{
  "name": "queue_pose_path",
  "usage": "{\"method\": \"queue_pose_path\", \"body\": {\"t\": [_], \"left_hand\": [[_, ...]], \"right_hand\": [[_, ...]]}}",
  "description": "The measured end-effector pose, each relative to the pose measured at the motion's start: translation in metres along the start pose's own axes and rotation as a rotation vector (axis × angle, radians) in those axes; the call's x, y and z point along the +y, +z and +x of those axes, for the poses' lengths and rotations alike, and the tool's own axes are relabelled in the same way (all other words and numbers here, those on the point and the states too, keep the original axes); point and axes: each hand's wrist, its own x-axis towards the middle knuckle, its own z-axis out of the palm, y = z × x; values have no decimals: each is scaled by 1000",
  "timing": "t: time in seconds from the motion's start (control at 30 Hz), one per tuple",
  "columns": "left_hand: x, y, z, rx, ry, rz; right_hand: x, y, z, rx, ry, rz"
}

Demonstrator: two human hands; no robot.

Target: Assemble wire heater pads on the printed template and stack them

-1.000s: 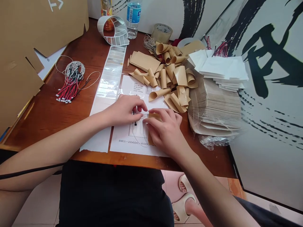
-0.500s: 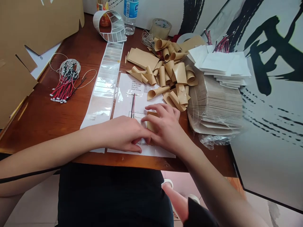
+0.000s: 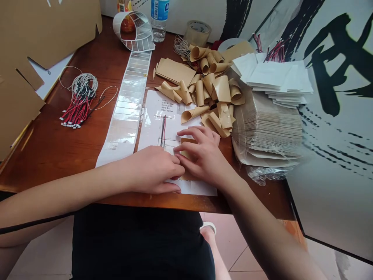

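Observation:
On a white printed sheet [image 3: 150, 105] taped to the table, a thin red and black wire pair [image 3: 163, 130] lies upright along the middle. My left hand [image 3: 160, 169] rests over the lower sheet, fingers bent downward and thumb stretched apart from them. Close beside it, my right hand [image 3: 201, 153] has its fingers spread over a small brown paper piece [image 3: 186, 177], which shows between and below the fingers. A pale rectangle [image 3: 171, 147] is partly visible next to the wire. What lies under the left fingertips is hidden.
Curled brown papers [image 3: 215, 89] lie behind my right hand. White packets [image 3: 274, 76] top a plastic-wrapped stack [image 3: 271, 120] at right. A label strip [image 3: 125, 112], a wire bundle [image 3: 77, 105] and a cardboard box [image 3: 43, 31] are at left. A bottle [image 3: 159, 19] and tape roll [image 3: 198, 33] stand behind.
My left hand has shifted slightly downward, its fingers drawing back from the right hand's thumb. The right thumb has moved up, uncovering more brown paper. The camera view has shifted slightly.

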Motion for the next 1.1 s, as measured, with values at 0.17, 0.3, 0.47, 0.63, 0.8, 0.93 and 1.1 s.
{"method": "queue_pose_path", "body": {"t": [0.17,0.3,0.47,0.63,0.8,0.93,1.1], "left_hand": [[-1,1,-2,24,-1,-3],[-1,-8,-3,-2,-86,-59],[-4,-28,-5,-59,-245,-184],[-12,-33,-6,-54,-308,-277],[-18,-30,-6,-59,-325,-356],[-21,-27,-7,-47,-323,-366],[-24,-24,-8,-45,-293,-390]], "right_hand": [[2,2,2,31,-4,57],[2,2,2,42,-2,72],[5,1,0,73,-30,123],[4,-2,-8,150,-70,139],[-6,1,-27,201,-156,70],[-10,8,-38,230,-184,30],[-10,12,-37,254,-181,-7]]}}
